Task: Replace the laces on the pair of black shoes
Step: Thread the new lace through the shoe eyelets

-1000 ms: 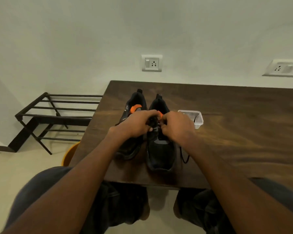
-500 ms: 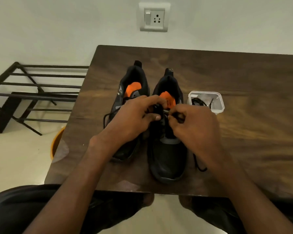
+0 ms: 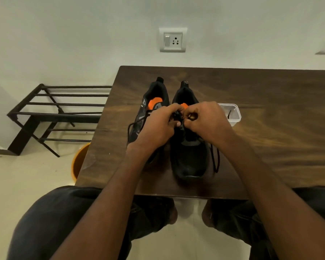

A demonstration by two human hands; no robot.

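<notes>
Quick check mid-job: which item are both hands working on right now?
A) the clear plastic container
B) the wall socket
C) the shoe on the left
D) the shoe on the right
D: the left hand and right hand both pinch the black lace over the right black shoe with orange insole, beside the clear plastic container.

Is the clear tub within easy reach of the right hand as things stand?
Probably yes. The clear tub sits on the table just beyond the right hand, with nothing between them. But that hand is pinching the lace on the right shoe, so it would have to let go first.
</notes>
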